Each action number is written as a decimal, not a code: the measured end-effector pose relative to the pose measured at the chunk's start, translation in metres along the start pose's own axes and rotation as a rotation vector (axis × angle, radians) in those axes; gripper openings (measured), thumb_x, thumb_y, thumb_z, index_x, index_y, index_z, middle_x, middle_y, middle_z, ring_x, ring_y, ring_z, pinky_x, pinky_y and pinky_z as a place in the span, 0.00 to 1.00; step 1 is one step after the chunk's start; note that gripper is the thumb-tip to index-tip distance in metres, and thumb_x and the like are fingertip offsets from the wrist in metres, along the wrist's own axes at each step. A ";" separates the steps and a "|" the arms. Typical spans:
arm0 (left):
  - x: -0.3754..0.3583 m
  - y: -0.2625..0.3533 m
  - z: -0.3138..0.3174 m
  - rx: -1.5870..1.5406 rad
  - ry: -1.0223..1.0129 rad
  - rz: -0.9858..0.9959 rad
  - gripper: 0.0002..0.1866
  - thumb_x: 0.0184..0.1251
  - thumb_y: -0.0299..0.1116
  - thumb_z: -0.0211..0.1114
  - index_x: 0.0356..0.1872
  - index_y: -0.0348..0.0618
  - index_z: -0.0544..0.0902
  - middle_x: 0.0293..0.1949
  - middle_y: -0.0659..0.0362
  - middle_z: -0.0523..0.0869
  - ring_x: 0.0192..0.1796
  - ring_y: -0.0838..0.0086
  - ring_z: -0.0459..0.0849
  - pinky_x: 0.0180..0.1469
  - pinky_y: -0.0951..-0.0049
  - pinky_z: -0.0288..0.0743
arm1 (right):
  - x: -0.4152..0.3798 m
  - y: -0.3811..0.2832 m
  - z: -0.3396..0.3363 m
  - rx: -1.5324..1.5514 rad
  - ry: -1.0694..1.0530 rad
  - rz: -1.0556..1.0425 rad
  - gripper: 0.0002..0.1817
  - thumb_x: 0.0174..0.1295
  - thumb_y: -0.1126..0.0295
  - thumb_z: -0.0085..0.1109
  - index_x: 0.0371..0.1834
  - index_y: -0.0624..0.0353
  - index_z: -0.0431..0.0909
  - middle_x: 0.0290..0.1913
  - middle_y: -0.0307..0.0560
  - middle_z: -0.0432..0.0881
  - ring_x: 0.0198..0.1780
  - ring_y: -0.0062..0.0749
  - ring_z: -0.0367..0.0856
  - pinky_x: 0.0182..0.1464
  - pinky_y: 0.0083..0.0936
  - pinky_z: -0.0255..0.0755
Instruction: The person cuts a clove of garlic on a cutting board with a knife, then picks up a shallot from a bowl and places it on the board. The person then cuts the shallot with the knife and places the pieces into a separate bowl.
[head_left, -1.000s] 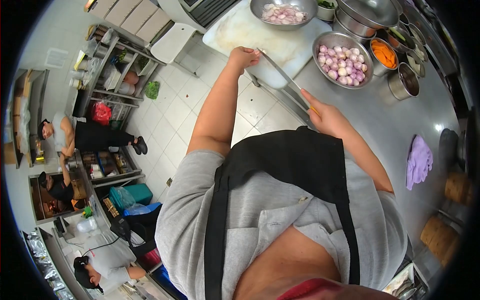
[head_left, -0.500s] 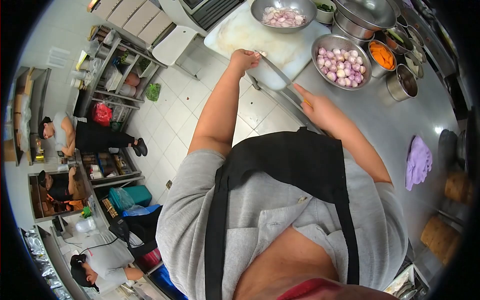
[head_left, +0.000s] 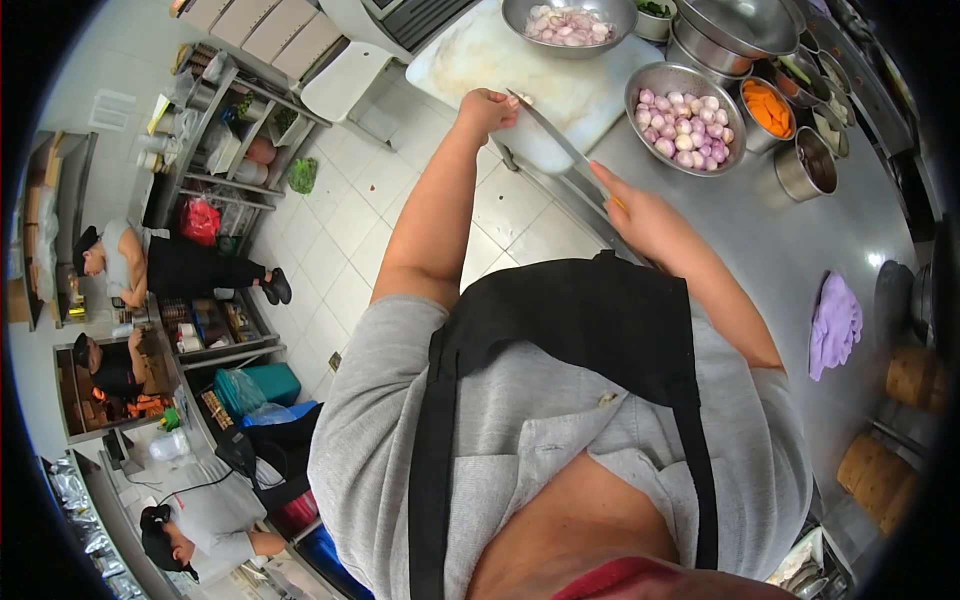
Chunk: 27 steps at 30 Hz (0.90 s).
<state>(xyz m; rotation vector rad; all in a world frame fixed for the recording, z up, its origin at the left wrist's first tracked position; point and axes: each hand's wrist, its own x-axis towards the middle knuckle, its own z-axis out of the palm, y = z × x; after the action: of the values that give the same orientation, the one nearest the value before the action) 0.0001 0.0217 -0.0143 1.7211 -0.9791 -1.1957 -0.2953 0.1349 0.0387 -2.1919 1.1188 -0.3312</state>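
My right hand [head_left: 640,215] is wrapped round the yellow handle of a knife [head_left: 550,128]. Its long blade slants up and left over the near edge of the white cutting board [head_left: 470,62], the tip close to my left hand [head_left: 487,113]. My left hand is closed at the board's edge, fingers curled together; whatever they pinch is hidden. A small pale piece [head_left: 527,99] lies beside the blade near the tip. On the board's far side stands a metal bowl of sliced shallots [head_left: 570,27]. Right of the board is a metal bowl of whole peeled shallots [head_left: 688,128].
Cut carrots [head_left: 766,108] fill a metal container at the right, beside an open metal pot [head_left: 805,170]. Stacked bowls [head_left: 740,28] stand behind. A purple cloth [head_left: 836,325] lies on the steel counter [head_left: 760,250]. Several other people are at the left, one standing by shelves [head_left: 180,262].
The knife tip has shifted slightly up and away from the board's edge beside my left hand. Both hands otherwise stay in nearly the same place.
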 end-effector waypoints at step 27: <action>0.001 -0.002 -0.001 -0.032 -0.013 0.022 0.12 0.63 0.27 0.66 0.41 0.29 0.78 0.37 0.54 0.84 0.36 0.73 0.84 0.40 0.77 0.82 | -0.009 -0.018 -0.016 0.039 -0.097 0.140 0.31 0.64 0.68 0.47 0.72 0.40 0.57 0.26 0.64 0.78 0.29 0.54 0.79 0.37 0.43 0.71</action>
<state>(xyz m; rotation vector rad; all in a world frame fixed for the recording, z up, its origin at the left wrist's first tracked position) 0.0017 0.0220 -0.0162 1.6759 -0.9793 -1.2034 -0.2971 0.1428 0.0627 -2.0600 1.1942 -0.1828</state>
